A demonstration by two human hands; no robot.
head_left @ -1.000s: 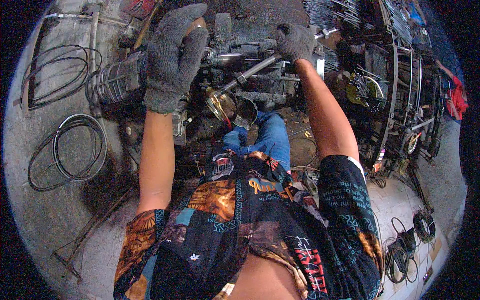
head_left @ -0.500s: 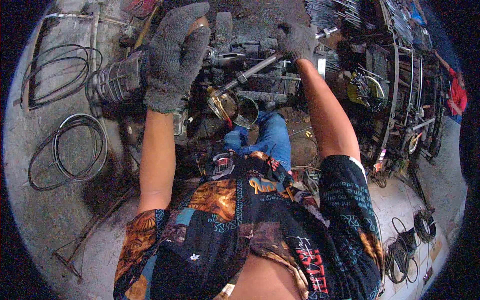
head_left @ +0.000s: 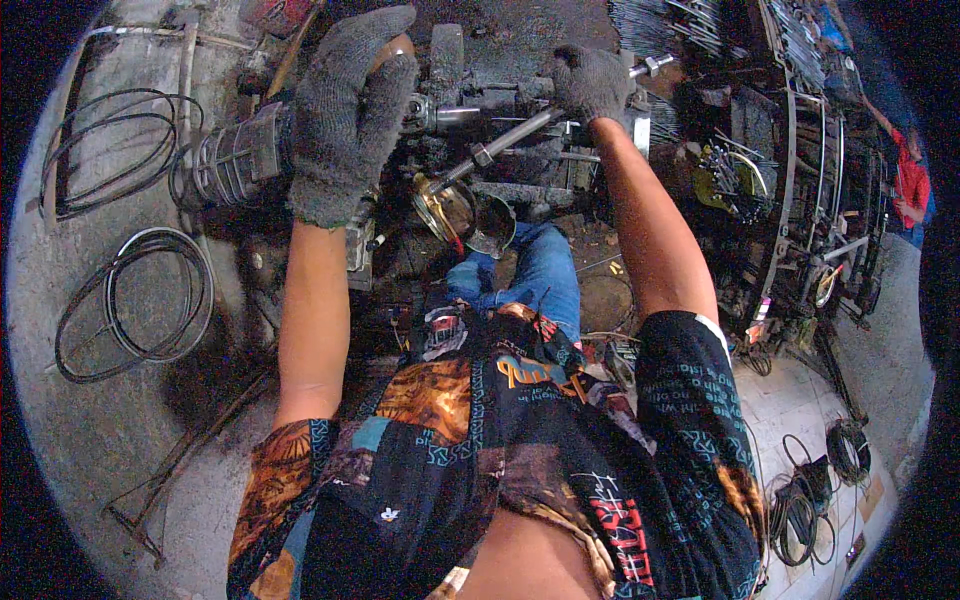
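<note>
My patterned shirt [head_left: 430, 480] fills the lower center of the frame above a pair of blue jeans [head_left: 545, 265], as my 2 bare forearms reach up to a workshop machine in gray knitted gloves. At upper center my right hand [head_left: 592, 88] is wrapped around a metal bar [head_left: 520, 132], which slants from just below the top right of center down toward the middle, a collar [head_left: 482, 155] partway along it. At upper left of center, my left hand [head_left: 345, 120] is curved, thumb and fingers bowed; a rounded brown shape shows between them, and I cannot tell whether I am gripping it. The bar's lower end meets a round, yellowish-rimmed piece [head_left: 432, 210], just beside a metal cup [head_left: 493, 228]. Beneath the bar sits the dark, grimy machine [head_left: 525, 190], with a ribbed housing [head_left: 245, 160] just left of my left glove. Cable coils [head_left: 209, 290] lie at left, and cords [head_left: 797, 515] loop on pale flooring at lower right. Beyond, right of center, a yellow container [head_left: 708, 190] holds thin metal pieces, near long rods [head_left: 700, 30] at upper right. Farthest off, at the right edge, is a person in red [head_left: 912, 185].
</note>
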